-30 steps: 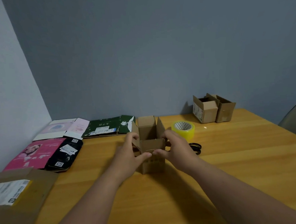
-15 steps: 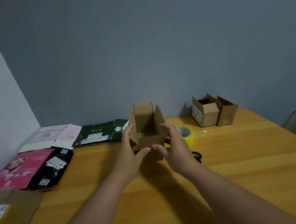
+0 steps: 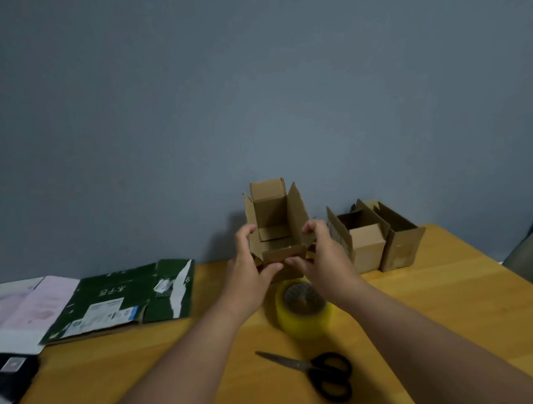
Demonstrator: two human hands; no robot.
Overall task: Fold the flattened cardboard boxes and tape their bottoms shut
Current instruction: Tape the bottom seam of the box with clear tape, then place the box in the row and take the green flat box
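Legible text: one item only. The flattened green box, lying on the table to the left of the two gripping hands, carries large pale characters printed upside down to the camera; they appear to read 水子岛, uncertain owing to blur. A white label on the same green box shows dark print and a blue strip, too small to read. Labels on the black carton farther left: illegible, motion-blurred.
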